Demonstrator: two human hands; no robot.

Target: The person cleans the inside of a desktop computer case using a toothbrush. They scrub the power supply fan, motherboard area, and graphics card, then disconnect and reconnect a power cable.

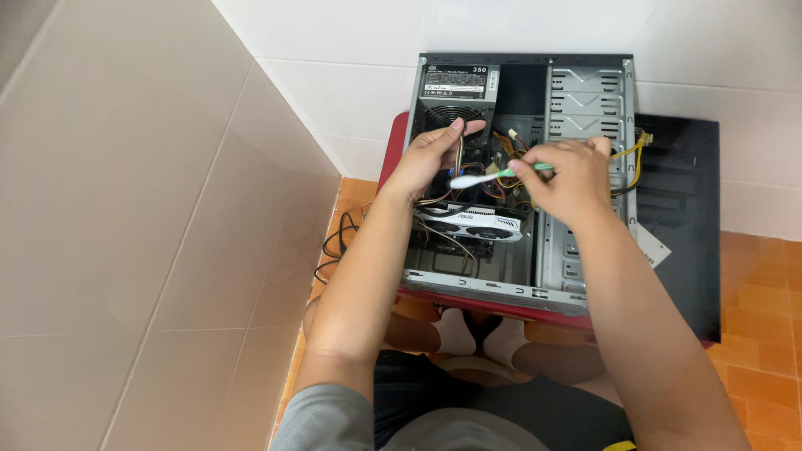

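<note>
Grey-sleeved arms reach far into an open computer case (518,288) lying on a red stool (393,154). Right hand (564,179) pinches a green-and-white toothbrush (493,176) over the middle wiring, fingers clamped on its handle. Left hand (430,154) grips cables (458,154) beside the power supply (455,88).

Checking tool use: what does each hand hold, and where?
Right hand pinches a toothbrush by its green handle end; left hand grips cables.

Bright, even, sharp, faintly shadowed
</note>
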